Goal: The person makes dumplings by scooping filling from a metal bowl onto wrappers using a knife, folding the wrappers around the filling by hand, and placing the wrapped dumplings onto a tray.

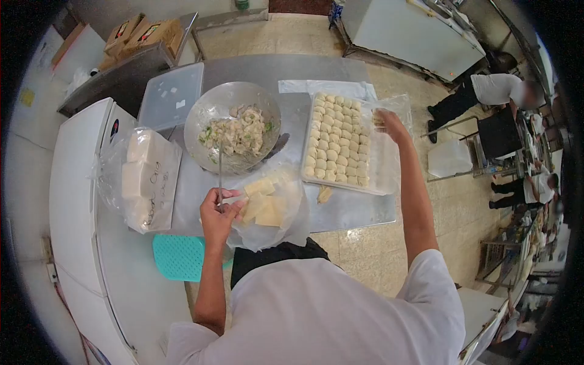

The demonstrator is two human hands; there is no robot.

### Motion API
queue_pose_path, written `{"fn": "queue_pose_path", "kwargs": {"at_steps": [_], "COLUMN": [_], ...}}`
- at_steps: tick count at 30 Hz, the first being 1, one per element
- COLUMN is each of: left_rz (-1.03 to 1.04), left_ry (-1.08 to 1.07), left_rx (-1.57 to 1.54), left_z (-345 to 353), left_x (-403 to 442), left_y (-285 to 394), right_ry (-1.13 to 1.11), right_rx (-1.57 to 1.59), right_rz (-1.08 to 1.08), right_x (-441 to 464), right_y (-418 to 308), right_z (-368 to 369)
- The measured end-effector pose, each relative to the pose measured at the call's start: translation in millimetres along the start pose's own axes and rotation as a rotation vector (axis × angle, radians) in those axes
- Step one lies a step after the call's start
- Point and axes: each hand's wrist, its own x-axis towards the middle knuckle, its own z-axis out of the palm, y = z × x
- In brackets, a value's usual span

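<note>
- Tiled kitchen floor (365, 243) surrounds a metal counter (243, 68), with a white freezer (79, 201) along the left and other people in white tops at the far right.
- On the counter's left part stands a wide metal bowl (198, 100) of pale, chunky filling (243, 134) flecked with green.
- The left hand (219, 213), at the near side of the bowl, has its fingers closed around a thin metal utensil (220, 173) that reaches into the bowl.
- Square yellow wrappers (271, 210) lie overlapped on crumpled plastic (295, 222), just right of the left hand.
- Right of the bowl, a white tray (383, 173) holds close rows of small, pale dumplings (334, 140), its right strip lined with clear plastic.
- The right hand (391, 126) is at the tray's far right, fingers bent together around a small, pale piece (379, 118); the exact grip cannot be told.
- One yellowish scrap (324, 194) lies on the counter near the tray's near edge.
- Left of the bowl are a bag of white blocks (140, 182) with handwriting on it and, farther back, a translucent plastic box (172, 94).
- A turquoise perforated seat (178, 257) shows below the counter's near left edge.
</note>
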Motion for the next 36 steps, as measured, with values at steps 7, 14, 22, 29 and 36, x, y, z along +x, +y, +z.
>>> {"fn": "queue_pose_path", "kwargs": {"at_steps": [7,14,22,29,36], "left_rz": [0.0,-0.041,-0.035,-0.03,-0.048], "left_ry": [0.029,0.049,0.103,0.116,0.119], "left_rx": [-0.013,-0.028,0.051,0.02,0.003], "left_z": [2,1,-7,-14,-18], "left_x": [1,-3,-3,4,-2], "left_y": [4,-5,-4,-19,-25], "right_ry": [0.094,-0.101,0.176,-0.489,-0.457], "right_rx": [-1.159,-0.98,-0.634,-0.765,-0.781], "right_rz": [-0.907,-0.762,-0.882,-0.935,-0.914], "right_x": [-7,-28,-124,-202,-175], "right_y": [-4,-3,9,137,160], "right_z": [31,39,128,307,338]}}
